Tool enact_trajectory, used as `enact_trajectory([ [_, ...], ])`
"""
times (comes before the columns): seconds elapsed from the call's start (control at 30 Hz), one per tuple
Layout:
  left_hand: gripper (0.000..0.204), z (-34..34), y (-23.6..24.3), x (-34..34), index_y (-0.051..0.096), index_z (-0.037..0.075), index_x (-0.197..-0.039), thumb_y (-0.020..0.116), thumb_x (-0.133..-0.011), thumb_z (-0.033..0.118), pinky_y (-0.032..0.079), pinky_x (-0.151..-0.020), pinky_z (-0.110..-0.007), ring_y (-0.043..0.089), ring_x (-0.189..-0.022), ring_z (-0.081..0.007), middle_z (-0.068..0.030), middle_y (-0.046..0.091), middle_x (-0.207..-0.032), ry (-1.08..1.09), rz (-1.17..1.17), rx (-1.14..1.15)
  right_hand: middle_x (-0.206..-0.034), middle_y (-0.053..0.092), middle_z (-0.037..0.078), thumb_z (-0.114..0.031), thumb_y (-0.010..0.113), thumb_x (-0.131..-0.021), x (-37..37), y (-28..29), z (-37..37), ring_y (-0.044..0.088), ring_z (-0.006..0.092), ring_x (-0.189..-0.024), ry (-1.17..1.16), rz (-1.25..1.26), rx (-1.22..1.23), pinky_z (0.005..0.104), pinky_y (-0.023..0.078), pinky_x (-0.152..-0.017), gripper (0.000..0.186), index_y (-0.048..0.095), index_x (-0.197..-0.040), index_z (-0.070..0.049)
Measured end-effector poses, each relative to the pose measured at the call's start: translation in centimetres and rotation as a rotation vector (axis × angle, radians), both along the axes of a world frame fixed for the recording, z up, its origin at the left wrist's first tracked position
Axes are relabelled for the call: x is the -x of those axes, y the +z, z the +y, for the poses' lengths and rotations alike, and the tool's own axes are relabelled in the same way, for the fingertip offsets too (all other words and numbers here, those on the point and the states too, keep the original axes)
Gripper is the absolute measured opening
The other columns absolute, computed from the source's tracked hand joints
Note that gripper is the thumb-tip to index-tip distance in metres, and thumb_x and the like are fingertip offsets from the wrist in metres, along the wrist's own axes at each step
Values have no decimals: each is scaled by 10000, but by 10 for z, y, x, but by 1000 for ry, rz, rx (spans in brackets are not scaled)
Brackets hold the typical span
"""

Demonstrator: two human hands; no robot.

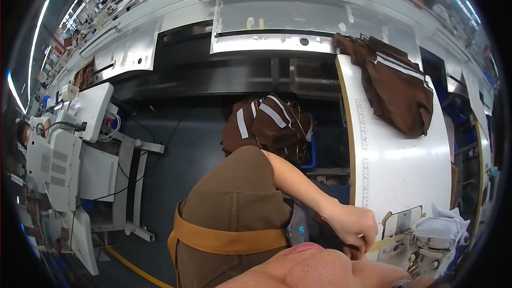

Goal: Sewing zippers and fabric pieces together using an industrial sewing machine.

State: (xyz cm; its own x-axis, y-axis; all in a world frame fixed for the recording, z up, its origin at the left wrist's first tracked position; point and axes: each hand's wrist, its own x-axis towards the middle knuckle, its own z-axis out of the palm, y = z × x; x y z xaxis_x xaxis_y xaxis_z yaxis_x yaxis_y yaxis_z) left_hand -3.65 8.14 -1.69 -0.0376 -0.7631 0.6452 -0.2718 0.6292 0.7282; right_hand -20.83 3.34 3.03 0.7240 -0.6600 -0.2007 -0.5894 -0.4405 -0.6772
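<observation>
My left hand point(353, 227) reaches across to the near edge of the white sewing table. Its fingers are curled in and point down at the table's edge, with something dark under the fingertips that I cannot make out. Just right of it stands a sewing machine point(426, 253) with a white cloth point(440, 228) draped over its head. My right hand does not show. Farther up the table lies a crumpled brown garment point(397, 93) with a white stripe, hanging partly over the far edge.
Brown pieces with white stripes point(266, 122) are heaped in a blue crate point(313, 152) on the floor. A long metal bench point(266, 41) runs across the far side. Another white machine table point(90, 112) stands at left, with cables point(125, 181) hanging by its frame.
</observation>
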Motion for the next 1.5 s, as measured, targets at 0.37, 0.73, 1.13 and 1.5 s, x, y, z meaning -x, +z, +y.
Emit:
enact_trajectory([
  [0.37, 50, -7, 29, -41, 671, 21, -805, 696, -795, 63, 474, -598, -330, 611, -726, -243, -84, 620, -726, -185, 37, -96, -900, 663, 199, -146, 637, -862, -29, -65, 26, 661, 332, -847, 76, -445, -274, 362, 502, -740, 273, 585, -1065, 30],
  [0.73, 225, -97, 38, -224, 704, 19, -923, 673, -859, 232, 500, -710, -260, 645, -739, -155, -98, 684, -858, 753, 55, -210, -596, 432, -13, -134, 403, -995, -2, -89, 7, 348, 47, -493, -437, -655, -313, 204, 277, -479, 179, 514, -1035, 1],
  [1.13, 597, -110, -11, -383, 688, 25, -1009, 827, -624, 459, 538, -842, -412, 655, -989, -325, -180, 671, -1063, 1505, -318, -845, -802, 600, 61, -162, 548, -957, 10, -149, -52, 536, 120, -726, -300, -376, 183, 256, 427, -654, 157, 578, -936, -10],
  [1.5, 358, -155, -17, -408, 691, 45, -1011, 729, -674, 161, 499, -785, -383, 601, -927, -267, -110, 642, -1049, 897, 198, -971, -905, 623, 78, -314, 510, -983, 24, -164, -78, 548, 153, -805, -338, -241, 31, 269, 419, -763, 253, 554, -1009, -67],
])
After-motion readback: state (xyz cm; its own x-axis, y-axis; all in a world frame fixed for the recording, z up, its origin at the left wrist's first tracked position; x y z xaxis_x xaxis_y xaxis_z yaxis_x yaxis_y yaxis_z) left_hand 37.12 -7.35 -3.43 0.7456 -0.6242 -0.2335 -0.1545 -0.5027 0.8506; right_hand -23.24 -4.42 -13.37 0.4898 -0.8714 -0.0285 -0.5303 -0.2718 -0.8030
